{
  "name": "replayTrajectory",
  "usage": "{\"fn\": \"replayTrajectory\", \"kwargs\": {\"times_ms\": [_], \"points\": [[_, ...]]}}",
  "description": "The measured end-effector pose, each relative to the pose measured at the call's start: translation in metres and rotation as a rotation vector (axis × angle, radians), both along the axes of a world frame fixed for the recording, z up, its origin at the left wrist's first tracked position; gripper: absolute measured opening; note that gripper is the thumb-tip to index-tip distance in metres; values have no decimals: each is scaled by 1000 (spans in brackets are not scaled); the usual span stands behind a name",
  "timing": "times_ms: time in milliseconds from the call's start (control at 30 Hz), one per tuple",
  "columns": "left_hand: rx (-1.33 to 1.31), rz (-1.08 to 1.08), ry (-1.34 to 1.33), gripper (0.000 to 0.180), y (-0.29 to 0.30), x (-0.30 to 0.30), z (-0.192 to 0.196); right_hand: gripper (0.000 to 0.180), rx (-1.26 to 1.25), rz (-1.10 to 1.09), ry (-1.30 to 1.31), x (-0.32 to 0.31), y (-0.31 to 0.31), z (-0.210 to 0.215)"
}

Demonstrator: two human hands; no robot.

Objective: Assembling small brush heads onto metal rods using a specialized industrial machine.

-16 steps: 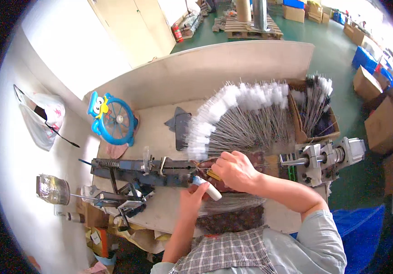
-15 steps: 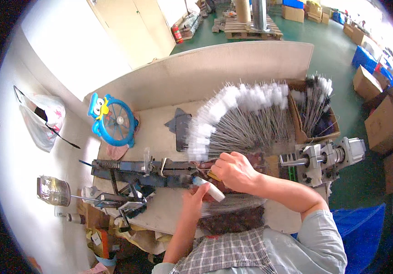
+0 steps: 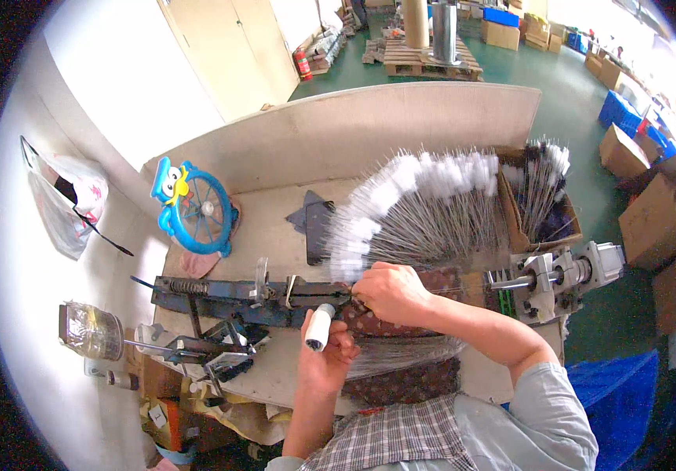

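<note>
My left hand (image 3: 328, 357) is closed round a short white cylinder (image 3: 321, 326), with a dark opening at its near end. The cylinder stands tilted beside the right end of a long dark metal bar fixture (image 3: 220, 297). Just right of that end, my right hand (image 3: 389, 292) is closed in a pinch over a brown dotted cloth (image 3: 369, 323); what its fingers hold is hidden. Beyond my hands fans a large pile of thin wire brushes (image 3: 432, 212) with white bristle tips. Thin clear strands (image 3: 401, 353) lie on the near side of the cloth.
A cardboard box (image 3: 546, 239) of dark-tipped wire brushes and a metal spindle device (image 3: 554, 279) stand right. To the left are a blue cartoon-shaped fan (image 3: 200, 212), a lever mechanism (image 3: 212, 349) and a hanging plastic bag (image 3: 67, 204). A low panel (image 3: 354, 125) edges the table's far side.
My left hand has turned the white cylinder more upright, its near end swinging leftward. My right hand stays near the fixture's end; the yellow piece by its fingers no longer shows.
</note>
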State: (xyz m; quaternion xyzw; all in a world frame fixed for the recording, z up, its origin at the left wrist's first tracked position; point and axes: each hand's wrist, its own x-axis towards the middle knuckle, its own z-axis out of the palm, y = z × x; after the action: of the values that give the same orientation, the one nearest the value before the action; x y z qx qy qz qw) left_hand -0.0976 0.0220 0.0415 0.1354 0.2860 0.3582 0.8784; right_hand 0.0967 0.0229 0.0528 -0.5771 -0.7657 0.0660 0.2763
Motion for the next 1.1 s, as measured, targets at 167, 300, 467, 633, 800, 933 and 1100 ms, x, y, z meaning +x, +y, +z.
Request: {"fn": "replayTrajectory", "kwargs": {"times_ms": [167,300,467,633,800,933,1100], "points": [[204,125,491,39,-5,35,-3,9,-24,-38,27,-2,3,-2],[843,-91,1090,50,11,8,-79,6,-65,-24,5,-5,4,6],[811,-16,983,35,9,13,-86,8,85,26,90,9,-9,10],[453,124,518,20,-15,52,-57,14,257,11,192,28,-52,5],[782,-75,908,17,-7,38,-69,22,-38,72,157,8,-49,-49],[948,-232,1095,25,1,31,-54,25,-121,-76,40,-1,-31,-64],[596,156,902,22,14,-35,-76,10,-91,-7,-2,16,-43,-64]]}}
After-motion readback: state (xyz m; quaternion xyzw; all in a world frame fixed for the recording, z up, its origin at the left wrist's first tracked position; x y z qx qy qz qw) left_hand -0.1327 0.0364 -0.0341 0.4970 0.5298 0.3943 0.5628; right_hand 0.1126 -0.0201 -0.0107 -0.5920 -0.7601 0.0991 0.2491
